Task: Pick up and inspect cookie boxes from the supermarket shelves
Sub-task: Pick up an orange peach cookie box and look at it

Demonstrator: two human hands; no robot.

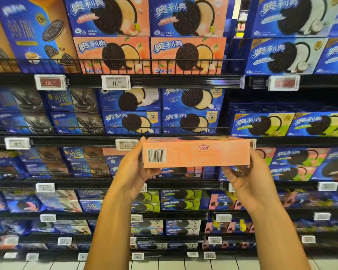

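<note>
Supermarket shelves (164, 80) stacked with blue and orange cookie boxes fill the view, price tags (116, 82) along their edges. Just below centre, toward 6 o'clock, an orange cookie box (196, 152) is held level, barcode (156, 155) facing the camera. The left hand (134, 168) grips its 9 o'clock end, the right hand (248, 177) its 3 o'clock end; the fingers curl behind, mostly hidden.

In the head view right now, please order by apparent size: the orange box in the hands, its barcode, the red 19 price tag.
1. Orange cardboard box, though nearest the camera.
2. Red price tag.
3. White barcode.
</note>
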